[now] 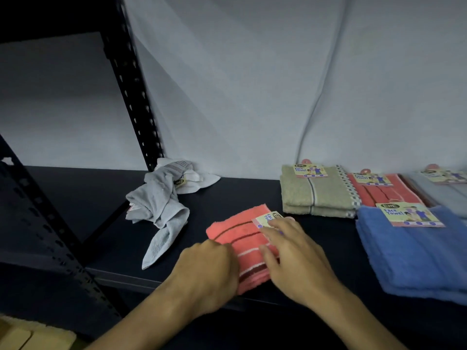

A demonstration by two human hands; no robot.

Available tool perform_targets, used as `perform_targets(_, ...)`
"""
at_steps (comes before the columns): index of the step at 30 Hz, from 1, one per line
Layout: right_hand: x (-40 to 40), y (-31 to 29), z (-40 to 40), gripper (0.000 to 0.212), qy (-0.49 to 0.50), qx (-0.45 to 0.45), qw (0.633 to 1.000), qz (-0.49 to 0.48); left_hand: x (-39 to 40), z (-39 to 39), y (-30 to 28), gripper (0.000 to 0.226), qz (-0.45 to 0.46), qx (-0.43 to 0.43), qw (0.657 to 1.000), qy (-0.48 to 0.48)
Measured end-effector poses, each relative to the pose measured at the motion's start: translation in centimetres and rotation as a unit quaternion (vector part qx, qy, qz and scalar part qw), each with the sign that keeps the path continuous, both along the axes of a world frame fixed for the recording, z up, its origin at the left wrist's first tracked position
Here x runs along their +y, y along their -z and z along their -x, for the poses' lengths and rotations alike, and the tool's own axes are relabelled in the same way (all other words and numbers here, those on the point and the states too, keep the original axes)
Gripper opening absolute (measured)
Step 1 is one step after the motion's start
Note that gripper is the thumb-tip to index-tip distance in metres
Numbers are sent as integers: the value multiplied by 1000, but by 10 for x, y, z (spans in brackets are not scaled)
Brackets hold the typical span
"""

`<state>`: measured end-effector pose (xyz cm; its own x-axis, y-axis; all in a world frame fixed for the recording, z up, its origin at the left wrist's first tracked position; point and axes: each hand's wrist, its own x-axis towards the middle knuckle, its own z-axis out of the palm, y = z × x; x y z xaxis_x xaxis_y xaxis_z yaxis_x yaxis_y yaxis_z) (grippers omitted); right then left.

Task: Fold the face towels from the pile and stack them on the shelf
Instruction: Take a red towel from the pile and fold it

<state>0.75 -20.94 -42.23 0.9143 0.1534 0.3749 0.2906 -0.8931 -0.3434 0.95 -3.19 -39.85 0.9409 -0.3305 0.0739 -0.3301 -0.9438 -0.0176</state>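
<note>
Head view: 2 bare hands work on a dark shelf board (247, 195) in a black metal rack.
Coral towel (242, 238): soft terry, folded into a thick rectangle, with dark and pale stripes across it; it lies flat near the front edge of the board.
Paper tag (269, 218): yellowish card printed "Face Towel", at the far right corner of the coral towel.
Left hand (209, 269): fingers curled, knuckles up, pressed against the towel's left side; whether it pinches the cloth I cannot tell.
Right hand (295, 256): fingers spread flat, palm down, resting on the towel's right half, fingertips touching the paper tag; it grips nothing.
Grey and white pile (164, 198): crumpled, limp cloth, unfolded, to the left of the hands, beside the perforated upright (136, 102).
Olive towel (313, 195): folded square with a checked border, behind and right of the coral towel, apart from it.
Second coral towel (386, 193): folded, just beside the olive towel.
Blue towel (414, 253): folded, thick nap, at the right near the front edge.
Backdrop (252, 84): pale draped fabric behind the rack.
</note>
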Motion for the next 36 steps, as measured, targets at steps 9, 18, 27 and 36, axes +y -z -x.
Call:
perform_targets(9, 39, 24, 5, 117, 96, 151, 984, 13, 24, -70, 27, 63, 81, 91, 982, 145)
perform_targets(18, 1, 21, -13, 69, -22, 241, 965, 100, 11, -49, 49, 61, 119, 144, 981, 54)
perform_targets(27, -45, 2, -36, 65, -183, 229, 934, 202, -42, 6, 44, 69, 110, 107, 979, -131)
perform_targets(36, -31, 5, 16, 55, -39, 174, 984, -10, -22, -9, 27, 70, 166, 50, 985, -26)
